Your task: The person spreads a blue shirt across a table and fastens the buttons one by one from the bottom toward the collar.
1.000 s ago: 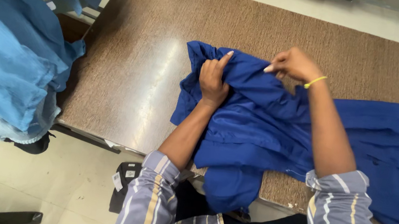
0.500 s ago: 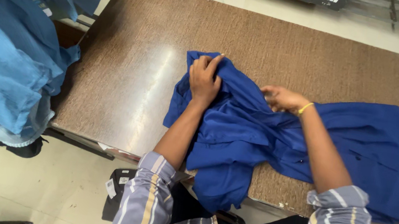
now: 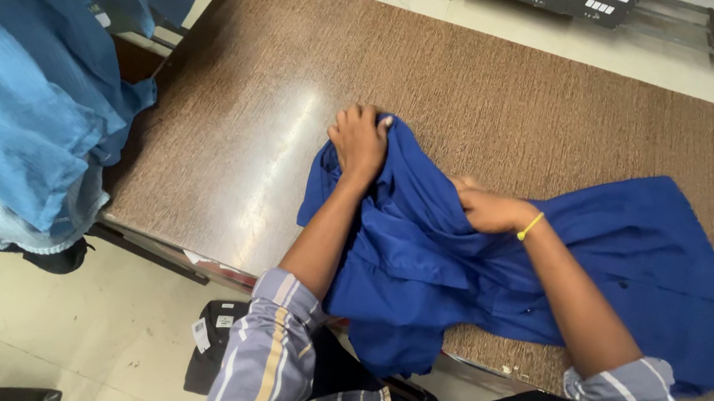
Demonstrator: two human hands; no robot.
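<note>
Brown wood-grain table (image 3: 511,91), seen from above. Royal-blue garment (image 3: 597,270) lies rumpled across its near right part, one end hanging over the front edge; by its look, folding is barely begun, with no flat, squared fold yet. Pale-blue garments (image 3: 11,75) hang at far left. Left hand (image 3: 360,138) is closed on a bunched upper edge of the blue cloth. Right hand (image 3: 489,209), yellow band (image 3: 529,225) at the wrist, grips a fold mid-garment, fingers partly buried.

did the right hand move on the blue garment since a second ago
Yes. The right hand has come down from the blue garment's far edge toward the near edge of the table, and now sits lower than the left hand.
</note>
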